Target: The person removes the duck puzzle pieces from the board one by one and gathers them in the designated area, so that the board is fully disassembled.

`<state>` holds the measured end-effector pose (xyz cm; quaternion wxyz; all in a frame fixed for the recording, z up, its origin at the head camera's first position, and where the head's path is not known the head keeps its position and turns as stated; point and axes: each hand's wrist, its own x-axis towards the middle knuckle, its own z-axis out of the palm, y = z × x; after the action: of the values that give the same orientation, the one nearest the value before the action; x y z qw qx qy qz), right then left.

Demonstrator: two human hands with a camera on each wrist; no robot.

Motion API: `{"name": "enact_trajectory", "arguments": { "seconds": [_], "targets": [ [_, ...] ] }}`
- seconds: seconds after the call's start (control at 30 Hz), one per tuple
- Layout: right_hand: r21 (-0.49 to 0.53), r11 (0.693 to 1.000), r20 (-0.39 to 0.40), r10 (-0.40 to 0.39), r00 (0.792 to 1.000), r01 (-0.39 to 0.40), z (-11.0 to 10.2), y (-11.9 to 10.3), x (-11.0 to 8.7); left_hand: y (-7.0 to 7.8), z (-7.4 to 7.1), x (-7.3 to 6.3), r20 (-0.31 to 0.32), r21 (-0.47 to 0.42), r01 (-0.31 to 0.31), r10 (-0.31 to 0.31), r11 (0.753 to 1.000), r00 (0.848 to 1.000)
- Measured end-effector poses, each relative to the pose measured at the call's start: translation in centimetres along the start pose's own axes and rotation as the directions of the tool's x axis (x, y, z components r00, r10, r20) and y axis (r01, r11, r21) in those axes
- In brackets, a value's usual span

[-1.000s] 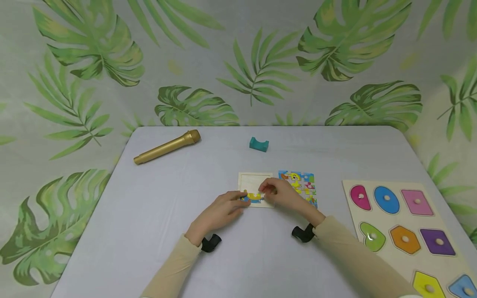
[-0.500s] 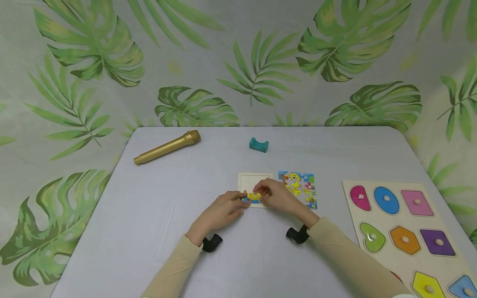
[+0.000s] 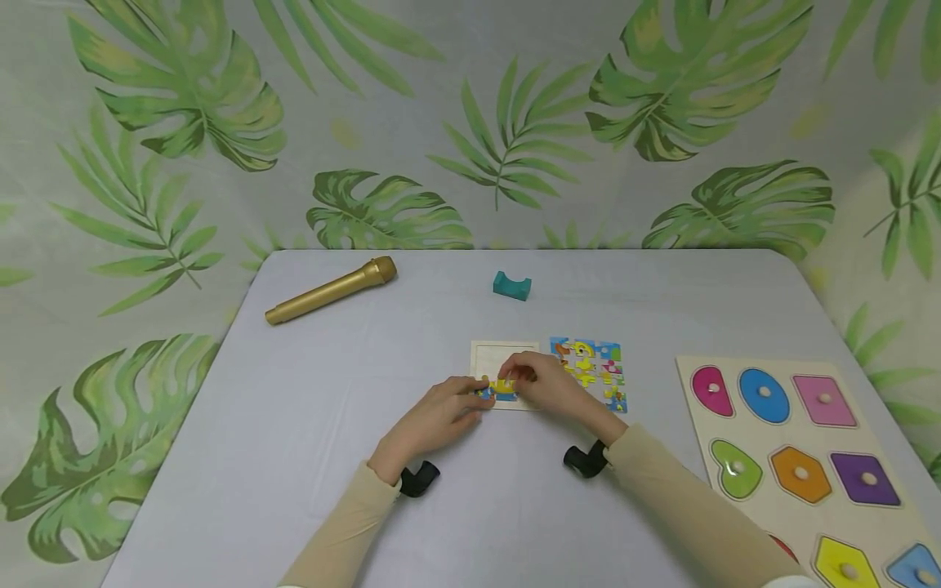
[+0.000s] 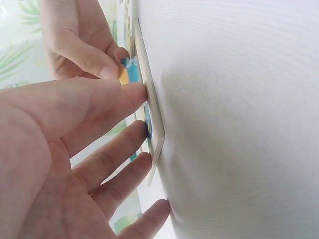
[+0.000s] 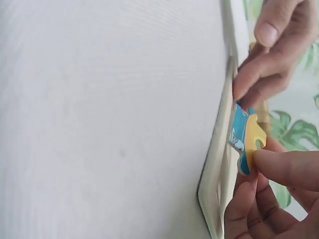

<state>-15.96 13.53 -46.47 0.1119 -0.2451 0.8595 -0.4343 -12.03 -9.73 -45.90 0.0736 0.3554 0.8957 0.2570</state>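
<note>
A small wooden puzzle frame lies mid-table, its upper part bare. My right hand pinches a blue and yellow puzzle piece between thumb and fingers, tilted up over the frame's lower row. My left hand rests on the frame's left side, its fingers fairly straight; in the left wrist view its fingertips touch the frame's edge and a blue piece lying inside. Part of that lower row is hidden by both hands. Right beside the frame, several jigsaw pieces lie grouped into a duck picture, partly behind my right hand.
At the right stands a large shape board with knobbed coloured pieces. A gold microphone lies at the back left, and a teal curved block sits behind the frame. Leaf-patterned cloth hangs behind the table.
My right hand has shifted left and a little down over the frame, bringing the pinched piece to the lower row. The left hand stays in place.
</note>
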Motion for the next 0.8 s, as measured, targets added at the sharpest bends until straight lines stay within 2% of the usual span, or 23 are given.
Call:
{"name": "enact_trajectory", "arguments": {
  "seconds": [0.2, 0.37, 0.53, 0.7, 0.8],
  "targets": [
    [0.049, 0.998, -0.010, 0.032, 0.999, -0.031, -2.0, 0.5, -0.7, -0.2, 0.2, 0.1, 0.000, 0.009, -0.002, 0.002, 1.000, 1.000],
    [0.032, 0.998, -0.009, 0.059, 0.998, -0.058, -4.2, 1.6, -2.0, -0.2, 0.3, 0.1, 0.001, 0.009, 0.005, -0.005, 1.000, 1.000],
    [0.005, 0.995, -0.021, 0.095, 0.995, -0.095, -5.9, 3.0, -3.4, -0.3, 0.4, 0.0, -0.021, 0.007, -0.026, 0.026, 1.000, 0.999],
    [-0.039, 0.991, -0.032, 0.127, 0.991, -0.129, -7.0, 4.0, -4.8, -0.3, 0.4, 0.0, -0.046, 0.022, -0.060, 0.061, 0.998, 0.997],
    [-0.057, 0.989, -0.030, 0.134, 0.991, -0.136, -7.2, 4.4, -5.3, -0.3, 0.5, 0.0, -0.042, 0.022, -0.053, 0.054, 0.998, 0.998]
  ]
}}
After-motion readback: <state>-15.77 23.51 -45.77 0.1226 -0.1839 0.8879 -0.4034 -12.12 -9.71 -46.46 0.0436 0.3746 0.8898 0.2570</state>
